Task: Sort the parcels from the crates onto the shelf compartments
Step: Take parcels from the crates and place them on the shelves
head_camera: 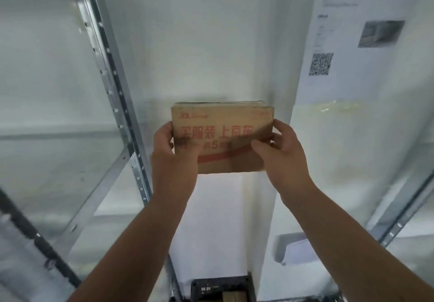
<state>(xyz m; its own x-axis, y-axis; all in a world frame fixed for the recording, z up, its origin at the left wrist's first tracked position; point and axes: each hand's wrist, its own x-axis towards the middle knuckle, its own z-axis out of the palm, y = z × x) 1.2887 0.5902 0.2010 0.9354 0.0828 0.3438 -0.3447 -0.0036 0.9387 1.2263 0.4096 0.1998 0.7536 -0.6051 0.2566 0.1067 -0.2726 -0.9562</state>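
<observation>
My left hand (167, 142) and right hand (279, 144) grip the cardboard box (223, 137) by its sides, held up before the white wall (187, 43)

Two bare forearms, left forearm (150, 231) and right forearm (340, 231), uncovered all the way from the bottom edge of the view to the wrists. Slim, smooth in outline, narrowing toward each wrist. Left hand (168, 146) and right hand (284, 146) bare as well, seen from the back. Knuckles and thumb faintly marked on the right. Finer detail such as nails or hair lost in blur.
</observation>
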